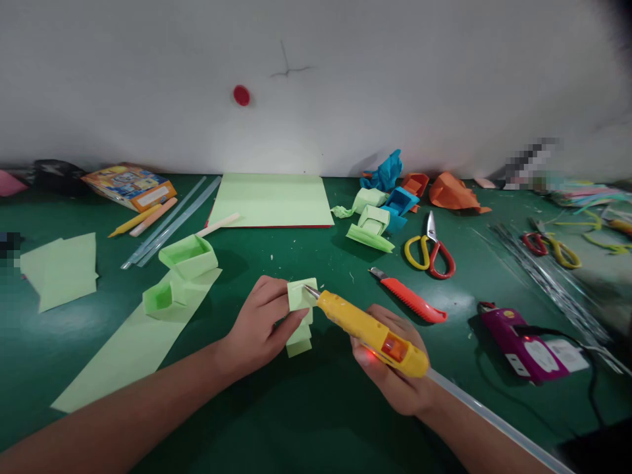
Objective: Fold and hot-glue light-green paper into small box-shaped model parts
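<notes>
My left hand (259,326) pinches a small folded light-green paper piece (299,316) upright on the green table. My right hand (395,375) grips a yellow glue gun (370,332) with a clear glue stick sticking out behind it. The gun's metal nozzle touches the top edge of the paper piece. Two light-green paper boxes (180,273) sit on a long green paper strip (133,342) to the left of my left hand.
An orange utility knife (407,297), yellow-red scissors (429,250), a purple power adapter (518,342) with cable, and folded paper pieces in green, blue and orange (390,201) lie right and behind. A green sheet (271,199), glue sticks (168,224), a book (129,185) and more paper (64,266) lie left.
</notes>
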A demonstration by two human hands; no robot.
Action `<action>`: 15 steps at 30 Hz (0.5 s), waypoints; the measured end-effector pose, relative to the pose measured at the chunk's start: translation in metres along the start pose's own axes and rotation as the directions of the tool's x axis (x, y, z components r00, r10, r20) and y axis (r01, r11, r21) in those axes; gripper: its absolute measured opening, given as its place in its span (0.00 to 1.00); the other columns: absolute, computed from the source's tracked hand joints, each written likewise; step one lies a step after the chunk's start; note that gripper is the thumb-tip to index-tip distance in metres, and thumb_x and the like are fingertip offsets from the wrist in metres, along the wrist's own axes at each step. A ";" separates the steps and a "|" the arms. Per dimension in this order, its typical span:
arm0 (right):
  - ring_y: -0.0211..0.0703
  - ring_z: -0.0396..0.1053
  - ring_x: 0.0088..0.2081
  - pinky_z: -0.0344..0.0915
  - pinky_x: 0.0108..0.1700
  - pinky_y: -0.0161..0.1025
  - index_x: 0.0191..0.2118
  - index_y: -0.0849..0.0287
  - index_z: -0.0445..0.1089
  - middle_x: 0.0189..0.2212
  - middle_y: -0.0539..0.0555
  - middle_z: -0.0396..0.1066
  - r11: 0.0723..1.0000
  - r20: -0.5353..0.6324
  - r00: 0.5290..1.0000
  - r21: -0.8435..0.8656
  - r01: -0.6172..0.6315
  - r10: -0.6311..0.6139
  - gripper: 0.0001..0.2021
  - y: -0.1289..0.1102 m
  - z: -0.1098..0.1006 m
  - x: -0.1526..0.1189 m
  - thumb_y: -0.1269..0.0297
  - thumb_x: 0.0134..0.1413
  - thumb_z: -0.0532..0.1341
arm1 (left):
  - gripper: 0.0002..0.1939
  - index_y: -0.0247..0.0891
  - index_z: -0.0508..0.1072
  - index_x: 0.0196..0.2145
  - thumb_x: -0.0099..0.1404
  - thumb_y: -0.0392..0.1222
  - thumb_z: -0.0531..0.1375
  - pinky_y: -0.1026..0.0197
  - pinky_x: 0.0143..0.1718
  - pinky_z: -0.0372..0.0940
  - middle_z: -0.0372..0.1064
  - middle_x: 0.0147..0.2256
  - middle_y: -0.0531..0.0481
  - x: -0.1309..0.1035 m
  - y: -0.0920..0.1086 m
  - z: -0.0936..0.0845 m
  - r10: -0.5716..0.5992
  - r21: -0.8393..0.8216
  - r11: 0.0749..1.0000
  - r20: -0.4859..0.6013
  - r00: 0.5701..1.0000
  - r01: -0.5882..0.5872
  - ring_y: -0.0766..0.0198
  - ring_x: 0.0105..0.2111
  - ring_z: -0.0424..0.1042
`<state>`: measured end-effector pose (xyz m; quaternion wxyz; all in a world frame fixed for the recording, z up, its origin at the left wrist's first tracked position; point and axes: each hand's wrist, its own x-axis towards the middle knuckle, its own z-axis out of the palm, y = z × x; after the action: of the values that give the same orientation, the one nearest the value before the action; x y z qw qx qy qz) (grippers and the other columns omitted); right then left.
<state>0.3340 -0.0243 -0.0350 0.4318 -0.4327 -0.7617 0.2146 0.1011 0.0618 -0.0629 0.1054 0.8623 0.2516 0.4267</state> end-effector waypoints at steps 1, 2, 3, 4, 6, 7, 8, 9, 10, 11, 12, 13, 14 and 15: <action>0.42 0.62 0.27 0.59 0.28 0.42 0.32 0.55 0.64 0.25 0.51 0.64 1.000 0.003 1.000 -0.002 0.002 -0.002 0.11 0.000 0.000 0.000 0.59 0.68 0.54 | 0.12 0.42 0.74 0.50 0.74 0.37 0.55 0.58 0.40 0.67 0.75 0.37 0.48 0.000 0.000 0.000 -0.002 0.000 1.000 0.001 1.000 0.002 0.60 0.38 0.72; 0.42 0.62 0.27 0.59 0.29 0.42 0.32 0.55 0.64 0.25 0.51 0.63 1.000 0.007 1.000 -0.007 0.003 -0.003 0.11 0.000 0.000 0.000 0.59 0.68 0.54 | 0.12 0.43 0.74 0.50 0.74 0.37 0.55 0.58 0.40 0.66 0.75 0.37 0.48 0.000 0.000 0.000 -0.001 0.001 1.000 0.001 1.000 0.001 0.60 0.38 0.72; 0.43 0.62 0.27 0.59 0.28 0.42 0.32 0.55 0.64 0.25 0.51 0.63 1.000 0.010 1.000 -0.012 0.004 -0.004 0.12 0.000 -0.001 0.000 0.59 0.69 0.54 | 0.11 0.42 0.74 0.51 0.74 0.38 0.55 0.58 0.39 0.66 0.74 0.37 0.48 0.001 0.001 -0.001 -0.001 0.002 1.000 0.005 1.000 0.001 0.60 0.38 0.72; 0.43 0.62 0.27 0.59 0.29 0.42 0.32 0.55 0.64 0.25 0.51 0.63 1.000 0.013 1.000 -0.015 0.008 -0.008 0.12 0.000 -0.001 0.000 0.59 0.69 0.54 | 0.11 0.42 0.74 0.51 0.74 0.38 0.55 0.58 0.39 0.67 0.74 0.37 0.48 0.001 0.001 -0.002 -0.002 0.004 1.000 0.011 1.000 0.002 0.60 0.38 0.72; 0.43 0.62 0.27 0.58 0.28 0.42 0.32 0.55 0.64 0.25 0.51 0.63 1.000 0.013 1.000 -0.013 0.008 -0.008 0.12 -0.001 -0.001 0.000 0.59 0.69 0.54 | 0.11 0.42 0.74 0.50 0.74 0.37 0.55 0.58 0.39 0.67 0.74 0.37 0.48 0.003 0.003 -0.004 -0.004 0.005 1.000 0.027 1.000 0.004 0.60 0.38 0.72; 0.43 0.62 0.27 0.58 0.28 0.42 0.32 0.55 0.64 0.25 0.51 0.63 1.000 0.010 1.000 -0.010 0.007 -0.007 0.12 -0.001 -0.001 0.001 0.59 0.69 0.54 | 0.11 0.41 0.74 0.50 0.74 0.37 0.55 0.58 0.39 0.67 0.74 0.37 0.48 0.004 0.004 -0.005 -0.003 0.004 1.000 0.032 0.999 0.003 0.60 0.38 0.72; 0.42 0.62 0.27 0.57 0.28 0.41 0.32 0.55 0.64 0.25 0.50 0.63 1.000 0.008 1.000 -0.007 0.005 -0.005 0.12 -0.001 -0.002 0.001 0.59 0.68 0.54 | 0.10 0.41 0.74 0.49 0.74 0.37 0.56 0.58 0.39 0.67 0.74 0.37 0.48 0.005 0.005 -0.005 0.000 0.001 1.000 0.029 1.000 0.000 0.60 0.38 0.72; 0.42 0.62 0.26 0.57 0.28 0.41 0.32 0.55 0.63 0.25 0.50 0.63 1.000 0.008 1.000 -0.008 0.002 -0.002 0.11 -0.002 -0.002 0.001 0.59 0.68 0.54 | 0.10 0.41 0.74 0.49 0.74 0.36 0.56 0.58 0.39 0.67 0.75 0.37 0.48 0.005 0.005 -0.006 0.005 -0.003 1.000 0.023 1.000 -0.005 0.61 0.38 0.72; 0.42 0.62 0.26 0.57 0.28 0.41 0.32 0.55 0.63 0.25 0.50 0.63 1.000 0.008 1.000 -0.009 0.000 0.000 0.11 -0.002 -0.002 0.001 0.60 0.68 0.55 | 0.10 0.41 0.74 0.49 0.74 0.36 0.56 0.58 0.39 0.67 0.74 0.37 0.48 0.006 0.006 -0.006 0.010 -0.006 1.000 0.015 1.000 -0.010 0.61 0.37 0.72; 0.42 0.62 0.26 0.56 0.28 0.41 0.32 0.55 0.63 0.25 0.50 0.63 1.000 0.005 1.000 -0.009 -0.003 0.003 0.11 -0.002 -0.002 0.002 0.60 0.68 0.55 | 0.10 0.41 0.75 0.49 0.74 0.36 0.56 0.58 0.39 0.67 0.74 0.37 0.48 0.006 0.006 -0.006 0.011 -0.009 1.000 0.013 1.000 -0.011 0.60 0.37 0.72; 0.42 0.61 0.26 0.56 0.28 0.41 0.32 0.55 0.63 0.25 0.50 0.63 1.000 0.003 1.000 -0.009 -0.006 0.006 0.11 -0.002 -0.002 0.002 0.60 0.68 0.55 | 0.10 0.40 0.75 0.49 0.74 0.36 0.56 0.58 0.39 0.67 0.74 0.37 0.48 0.005 0.005 -0.006 0.010 -0.010 1.000 0.015 1.000 -0.010 0.60 0.38 0.72; 0.42 0.61 0.26 0.56 0.27 0.41 0.31 0.55 0.63 0.25 0.50 0.63 1.000 0.002 1.000 -0.010 -0.007 0.007 0.11 -0.002 -0.002 0.002 0.60 0.67 0.55 | 0.11 0.40 0.75 0.50 0.74 0.36 0.56 0.58 0.39 0.67 0.74 0.37 0.48 0.005 0.005 -0.006 0.008 -0.010 1.000 0.016 1.000 -0.008 0.60 0.38 0.72; 0.42 0.61 0.26 0.56 0.27 0.41 0.31 0.55 0.63 0.25 0.50 0.63 1.000 0.002 1.000 -0.011 -0.006 0.006 0.11 -0.001 -0.002 0.002 0.60 0.67 0.55 | 0.11 0.40 0.74 0.50 0.74 0.37 0.55 0.58 0.39 0.67 0.74 0.37 0.47 0.005 0.005 -0.005 0.006 -0.010 1.000 0.018 1.000 -0.006 0.60 0.38 0.72; 0.42 0.61 0.26 0.56 0.27 0.41 0.31 0.55 0.63 0.25 0.50 0.63 1.000 0.001 1.000 -0.012 -0.004 0.004 0.12 -0.001 -0.002 0.002 0.60 0.67 0.55 | 0.11 0.40 0.74 0.50 0.74 0.37 0.55 0.58 0.39 0.67 0.74 0.38 0.47 0.004 0.004 -0.005 0.006 -0.009 1.000 0.017 1.000 -0.006 0.60 0.38 0.72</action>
<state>0.3344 -0.0239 -0.0324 0.4285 -0.4367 -0.7623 0.2112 0.1007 0.0602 -0.0554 0.1101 0.8661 0.2460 0.4210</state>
